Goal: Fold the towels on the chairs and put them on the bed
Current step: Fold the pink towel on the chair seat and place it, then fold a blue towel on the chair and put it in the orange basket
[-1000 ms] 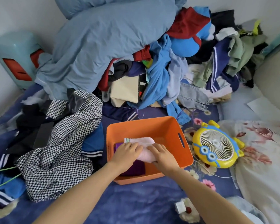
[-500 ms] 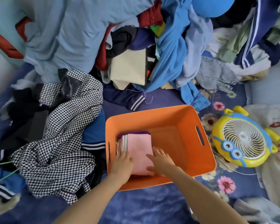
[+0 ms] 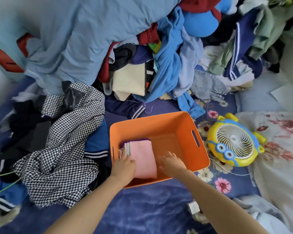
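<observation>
– Where is the pink towel (image 3: 142,159)?
– It lies folded in the orange basket (image 3: 159,123), on the left side. A purple towel (image 3: 134,140) peeks out from under it at the far edge.
– And where is the basket?
– It sits on the bed (image 3: 142,211), on the blue sheet with flowers.
– What does the left hand (image 3: 123,168) do?
– It rests on the near left corner of the pink towel. Its fingers bend down over the cloth, but I cannot tell if they grip it.
– And the right hand (image 3: 172,163)?
– It is flat, with fingers straight and spread, and it holds nothing. It is inside the basket, just beside the pink towel's right edge.
– What else is there?
– A yellow fan (image 3: 233,144) with a goggle face lies just right of the basket. A black-and-white checked jacket (image 3: 61,149) lies to the left. A big pile of clothes (image 3: 169,68) is behind.
– Any words to read?
– A small white box (image 3: 194,206) by the right arm is too blurry to read.
</observation>
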